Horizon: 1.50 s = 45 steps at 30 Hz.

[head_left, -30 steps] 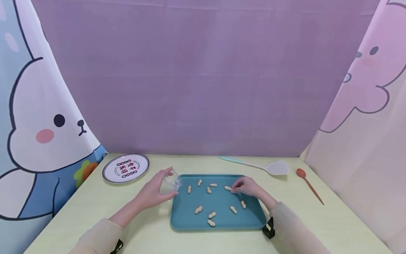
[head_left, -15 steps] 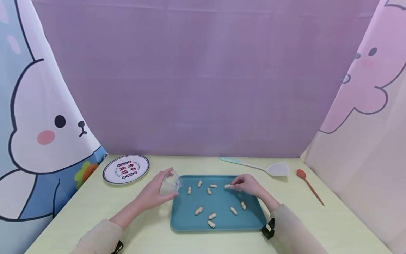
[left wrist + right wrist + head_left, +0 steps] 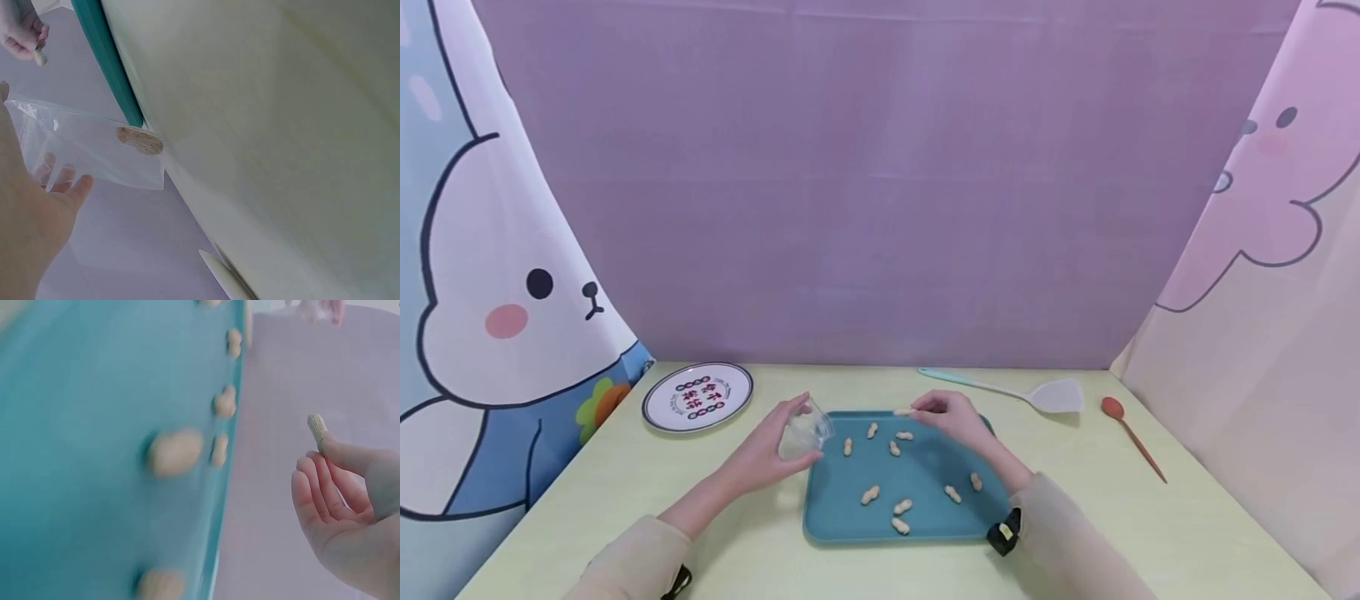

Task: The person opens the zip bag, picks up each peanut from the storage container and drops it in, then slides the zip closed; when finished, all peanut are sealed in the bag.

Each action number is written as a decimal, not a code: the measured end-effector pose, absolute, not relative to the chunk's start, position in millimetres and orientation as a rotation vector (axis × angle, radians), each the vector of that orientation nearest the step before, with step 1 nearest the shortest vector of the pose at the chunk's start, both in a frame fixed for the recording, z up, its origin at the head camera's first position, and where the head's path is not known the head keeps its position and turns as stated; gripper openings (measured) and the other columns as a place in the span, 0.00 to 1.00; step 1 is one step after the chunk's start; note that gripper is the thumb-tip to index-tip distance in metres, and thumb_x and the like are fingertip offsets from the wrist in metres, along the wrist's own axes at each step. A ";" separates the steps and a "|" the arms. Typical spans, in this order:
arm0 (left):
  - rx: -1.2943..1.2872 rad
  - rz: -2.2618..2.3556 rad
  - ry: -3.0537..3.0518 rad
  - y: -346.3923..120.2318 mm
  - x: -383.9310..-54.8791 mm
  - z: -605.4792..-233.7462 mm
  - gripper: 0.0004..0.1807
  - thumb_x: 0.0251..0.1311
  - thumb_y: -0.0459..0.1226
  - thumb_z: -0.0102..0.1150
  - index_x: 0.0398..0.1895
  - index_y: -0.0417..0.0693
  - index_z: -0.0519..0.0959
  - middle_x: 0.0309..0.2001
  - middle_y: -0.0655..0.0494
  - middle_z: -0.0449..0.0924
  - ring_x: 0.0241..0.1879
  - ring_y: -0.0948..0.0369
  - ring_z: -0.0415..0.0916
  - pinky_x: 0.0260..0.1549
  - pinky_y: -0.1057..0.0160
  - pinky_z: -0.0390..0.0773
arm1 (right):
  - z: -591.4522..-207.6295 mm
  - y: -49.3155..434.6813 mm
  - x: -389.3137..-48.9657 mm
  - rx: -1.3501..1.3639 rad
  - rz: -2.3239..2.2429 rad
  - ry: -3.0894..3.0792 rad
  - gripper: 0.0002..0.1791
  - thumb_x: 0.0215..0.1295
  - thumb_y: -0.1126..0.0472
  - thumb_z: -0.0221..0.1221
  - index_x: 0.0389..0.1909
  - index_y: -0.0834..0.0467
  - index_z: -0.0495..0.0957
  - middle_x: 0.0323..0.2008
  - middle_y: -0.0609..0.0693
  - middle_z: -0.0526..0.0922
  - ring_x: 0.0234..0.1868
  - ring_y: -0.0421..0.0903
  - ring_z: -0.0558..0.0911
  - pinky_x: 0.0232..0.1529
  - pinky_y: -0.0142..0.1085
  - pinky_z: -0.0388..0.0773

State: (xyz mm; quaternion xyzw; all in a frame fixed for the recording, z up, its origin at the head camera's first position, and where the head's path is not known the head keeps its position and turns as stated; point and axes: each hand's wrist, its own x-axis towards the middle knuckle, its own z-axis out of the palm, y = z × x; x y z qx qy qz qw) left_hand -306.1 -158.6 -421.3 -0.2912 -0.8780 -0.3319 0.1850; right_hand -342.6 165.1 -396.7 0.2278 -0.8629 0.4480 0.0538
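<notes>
Right hand pinches a peanut over the tray; left hand holds a clear cup

The right hand (image 3: 953,418) has its thumb and fingers pinched on one end of a pale tan, ridged unshelled peanut (image 3: 317,432); the other fingers are curled in. In the head view that peanut shows at the tray's far rim, clear of the tray surface. The left hand (image 3: 766,454) is curled round a clear, thin-walled plastic cup (image 3: 803,435), thumb on the near side, at the tray's left edge. One brown-looking peanut inside the cup (image 3: 139,140) shows through the wall in the left wrist view.

The rectangular teal tray (image 3: 917,538) lies flat on the pale yellow tabletop (image 3: 737,554). Nine loose peanuts (image 3: 870,496) are spread on it: four toward the far left, three nearer the front, two on the right. Some are blurred in the right wrist view.

Far left, well apart from the tray: a round white plate with a dark rim and red lettering (image 3: 658,419). Behind the tray to the right: a spatula with a white blade and light turquoise handle (image 3: 1056,397). Further right: a reddish-orange spoon with a slim brown handle (image 3: 1113,408). Plain purple cloth (image 3: 880,183) hangs behind; cartoon-printed cloth (image 3: 512,350) at both sides.
</notes>
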 end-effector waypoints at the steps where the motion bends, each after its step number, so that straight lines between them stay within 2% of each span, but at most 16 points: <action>1: -0.824 -0.932 -2.473 -158.5 -306.1 -421.1 0.47 0.48 0.46 0.70 0.69 0.42 0.57 0.56 0.50 0.73 0.57 0.52 0.71 0.57 0.49 0.71 | -393.2 160.0 -340.3 0.692 1.367 -2.622 0.13 0.62 0.60 0.60 0.43 0.64 0.80 0.38 0.56 0.84 0.37 0.45 0.82 0.38 0.33 0.79; 6: -0.830 -0.934 -2.465 -157.8 -305.7 -419.6 0.47 0.48 0.46 0.70 0.69 0.42 0.57 0.56 0.49 0.73 0.57 0.52 0.71 0.57 0.48 0.71 | -373.6 133.1 -327.9 0.764 1.432 -2.568 0.12 0.63 0.64 0.58 0.43 0.68 0.79 0.38 0.63 0.83 0.39 0.56 0.81 0.38 0.41 0.80; 8: -0.832 -0.935 -2.465 -157.5 -306.1 -419.0 0.47 0.48 0.46 0.70 0.69 0.41 0.57 0.55 0.49 0.73 0.57 0.52 0.71 0.57 0.48 0.71 | -371.7 123.7 -328.4 0.793 1.444 -2.550 0.12 0.64 0.63 0.58 0.44 0.67 0.79 0.38 0.62 0.83 0.40 0.58 0.81 0.39 0.42 0.80; 14: -0.836 -0.934 -2.473 -156.6 -308.0 -417.5 0.47 0.49 0.47 0.69 0.69 0.43 0.56 0.56 0.47 0.73 0.58 0.52 0.71 0.58 0.48 0.70 | -374.1 97.4 -336.9 0.871 1.475 -2.517 0.13 0.62 0.59 0.60 0.44 0.62 0.81 0.39 0.56 0.84 0.40 0.52 0.82 0.38 0.34 0.80; 17: -0.841 -0.932 -2.469 -156.5 -308.7 -417.7 0.47 0.48 0.47 0.69 0.70 0.43 0.56 0.56 0.46 0.73 0.58 0.52 0.71 0.58 0.48 0.70 | -370.9 85.0 -335.2 0.916 1.506 -2.502 0.12 0.61 0.59 0.61 0.43 0.61 0.81 0.38 0.56 0.84 0.38 0.52 0.82 0.36 0.33 0.80; 21: -0.847 -0.932 -2.462 -156.5 -307.8 -417.9 0.47 0.48 0.46 0.70 0.69 0.42 0.57 0.56 0.46 0.73 0.57 0.53 0.71 0.57 0.49 0.71 | -371.1 71.2 -332.6 0.983 1.525 -2.481 0.12 0.62 0.61 0.60 0.43 0.63 0.81 0.37 0.58 0.84 0.36 0.53 0.82 0.34 0.35 0.80; 25: -0.845 -0.946 -2.466 -155.4 -305.5 -417.4 0.47 0.48 0.45 0.70 0.69 0.41 0.57 0.56 0.48 0.72 0.56 0.54 0.72 0.54 0.50 0.74 | -373.7 62.4 -330.5 1.036 1.522 -2.479 0.12 0.62 0.62 0.60 0.43 0.64 0.81 0.37 0.59 0.84 0.36 0.54 0.82 0.34 0.31 0.79; 33: -0.860 -0.947 -2.455 -154.1 -303.3 -417.9 0.47 0.48 0.45 0.70 0.69 0.40 0.57 0.55 0.48 0.73 0.55 0.52 0.73 0.52 0.50 0.75 | -376.5 56.3 -327.5 1.033 1.527 -2.510 0.10 0.61 0.61 0.61 0.42 0.61 0.82 0.36 0.54 0.85 0.38 0.55 0.83 0.36 0.28 0.79; 36: -0.864 -0.944 -2.465 -154.6 -303.3 -418.7 0.47 0.49 0.46 0.70 0.69 0.40 0.57 0.55 0.48 0.73 0.56 0.50 0.72 0.54 0.49 0.74 | -378.3 56.3 -328.2 1.015 1.516 -2.525 0.10 0.61 0.61 0.61 0.42 0.60 0.82 0.36 0.52 0.85 0.37 0.52 0.83 0.36 0.29 0.79; 39: -0.856 -0.943 -2.476 -155.0 -303.4 -419.4 0.47 0.49 0.47 0.69 0.69 0.41 0.57 0.55 0.49 0.72 0.56 0.51 0.72 0.54 0.50 0.73 | -378.8 57.6 -327.8 1.013 1.493 -2.531 0.11 0.62 0.59 0.61 0.42 0.60 0.82 0.36 0.52 0.85 0.37 0.48 0.83 0.36 0.28 0.79; 45: -0.849 -0.933 -2.487 -155.2 -303.6 -419.6 0.47 0.49 0.48 0.69 0.69 0.43 0.57 0.56 0.50 0.72 0.57 0.54 0.71 0.55 0.50 0.73 | -377.1 68.7 -326.7 1.018 1.494 -2.533 0.11 0.62 0.58 0.61 0.43 0.58 0.82 0.38 0.52 0.85 0.38 0.48 0.83 0.36 0.30 0.79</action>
